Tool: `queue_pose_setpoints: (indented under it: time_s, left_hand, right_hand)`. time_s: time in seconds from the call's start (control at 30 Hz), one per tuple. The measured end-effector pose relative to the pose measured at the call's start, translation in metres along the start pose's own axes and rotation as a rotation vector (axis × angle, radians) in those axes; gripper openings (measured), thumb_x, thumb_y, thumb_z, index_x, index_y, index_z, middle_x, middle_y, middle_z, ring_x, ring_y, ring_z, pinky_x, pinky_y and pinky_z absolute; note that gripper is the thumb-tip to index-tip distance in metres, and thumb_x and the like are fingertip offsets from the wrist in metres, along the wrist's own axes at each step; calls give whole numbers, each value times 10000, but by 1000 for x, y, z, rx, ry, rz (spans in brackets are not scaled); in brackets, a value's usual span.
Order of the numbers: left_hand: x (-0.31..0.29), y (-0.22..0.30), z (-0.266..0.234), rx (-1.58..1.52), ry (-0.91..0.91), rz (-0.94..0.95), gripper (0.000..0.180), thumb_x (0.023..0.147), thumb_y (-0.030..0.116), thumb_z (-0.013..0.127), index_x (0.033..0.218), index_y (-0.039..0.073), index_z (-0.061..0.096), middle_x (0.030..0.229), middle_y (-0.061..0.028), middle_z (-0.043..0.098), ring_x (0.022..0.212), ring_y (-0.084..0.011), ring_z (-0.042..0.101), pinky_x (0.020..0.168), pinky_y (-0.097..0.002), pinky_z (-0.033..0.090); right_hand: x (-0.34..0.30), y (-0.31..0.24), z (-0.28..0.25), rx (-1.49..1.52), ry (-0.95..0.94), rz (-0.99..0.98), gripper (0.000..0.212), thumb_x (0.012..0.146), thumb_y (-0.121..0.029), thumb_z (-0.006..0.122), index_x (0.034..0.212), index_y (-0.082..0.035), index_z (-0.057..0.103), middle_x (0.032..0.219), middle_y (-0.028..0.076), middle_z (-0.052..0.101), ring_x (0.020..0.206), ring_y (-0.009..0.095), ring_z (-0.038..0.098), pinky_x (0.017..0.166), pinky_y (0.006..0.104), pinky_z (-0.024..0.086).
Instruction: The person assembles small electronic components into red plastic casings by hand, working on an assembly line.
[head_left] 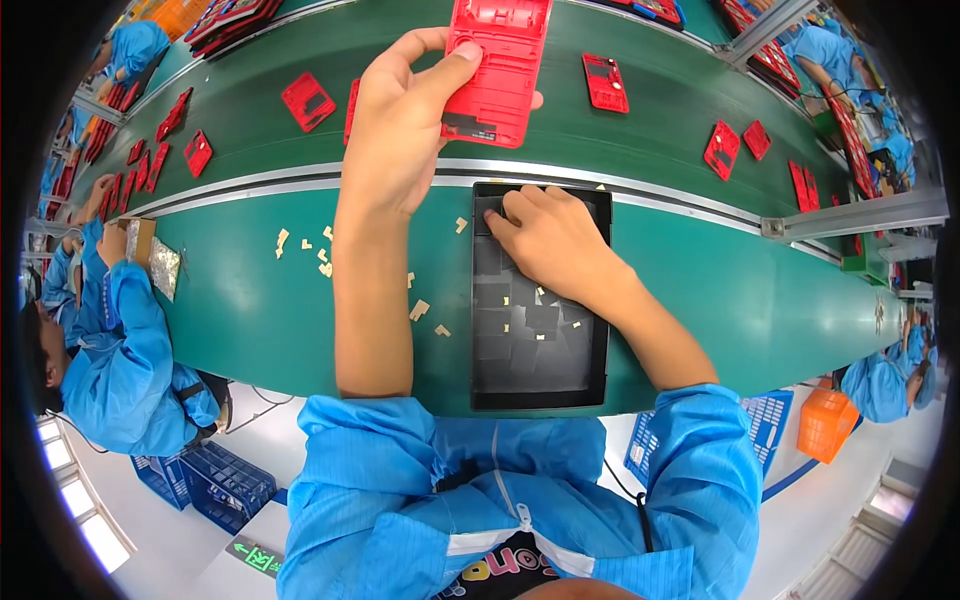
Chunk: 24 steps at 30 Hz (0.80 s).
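Raised over the far side of the bench, my left hand (pixel 405 110) grips a red plastic casing (pixel 510 75), its ribbed inner side in view and a dark strip along its lower end. My thumb presses on the casing's left edge. A black rectangular tray (pixel 540 404) lies in front of me on the green bench. Inside it are flat dark grey pieces (pixel 541 318) and several tiny pale bits (pixel 540 338). My right hand (pixel 555 240) reaches into the tray's far end with its fingers curled down and drawn together. Whatever they pinch is hidden.
Small cream-coloured cut pieces (pixel 419 310) lie scattered left of the tray. Beyond a metal rail (pixel 660 182) runs a green belt (pixel 450 165) carrying red casings (pixel 606 82). A co-worker in blue (pixel 120 350) sits at the left. Blue crates (pixel 225 487) and an orange bin (pixel 827 425) stand below.
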<state>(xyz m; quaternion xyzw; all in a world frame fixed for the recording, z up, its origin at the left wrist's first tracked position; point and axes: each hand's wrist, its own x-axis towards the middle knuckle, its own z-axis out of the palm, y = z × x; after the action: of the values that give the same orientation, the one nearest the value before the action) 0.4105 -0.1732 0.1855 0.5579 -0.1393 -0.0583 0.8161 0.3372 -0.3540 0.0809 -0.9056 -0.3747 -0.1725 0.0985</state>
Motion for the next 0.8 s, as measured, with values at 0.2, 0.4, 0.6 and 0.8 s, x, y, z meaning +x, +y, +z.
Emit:
queue_pose_setpoints:
  time_s: [0.2, 0.4, 0.6, 0.8]
  left_hand:
    - [-3, 9, -1, -111, -40, 25, 324, 1003, 38, 547, 1275, -123, 474, 1119, -310, 705, 982, -402, 756, 891, -459, 629]
    - [-7, 9, 3, -55, 68, 122, 346, 1007, 65, 600, 1285, -120, 509, 1122, -223, 735, 972, -238, 746, 884, -358, 596]
    - [-14, 10, 16, -16, 48, 152, 333, 1008, 43, 620, 1294, -101, 529, 1095, -188, 751, 959, -159, 719, 861, -305, 568]
    - [-21, 13, 22, -37, 16, 178, 322, 1004, 17, 620, 1293, -93, 531, 1097, -191, 750, 980, -157, 717, 880, -298, 558]
  right_hand:
    - [3, 1, -25, 417, 100, 241, 133, 810, -71, 799, 943, -73, 794, 816, 84, 595, 747, 234, 628, 642, 334, 506]
    - [17, 19, -71, 1326, 541, 637, 89, 933, 49, 681, 1022, 47, 686, 957, 96, 718, 803, 175, 744, 639, 253, 564]
    - [32, 18, -118, 1344, 718, 571, 230, 900, 87, 708, 1126, 71, 666, 933, 134, 732, 794, 231, 769, 626, 262, 602]
    - [42, 11, -131, 1178, 692, 537, 277, 906, 77, 718, 1181, 70, 692, 955, 117, 737, 790, 210, 759, 665, 257, 590]
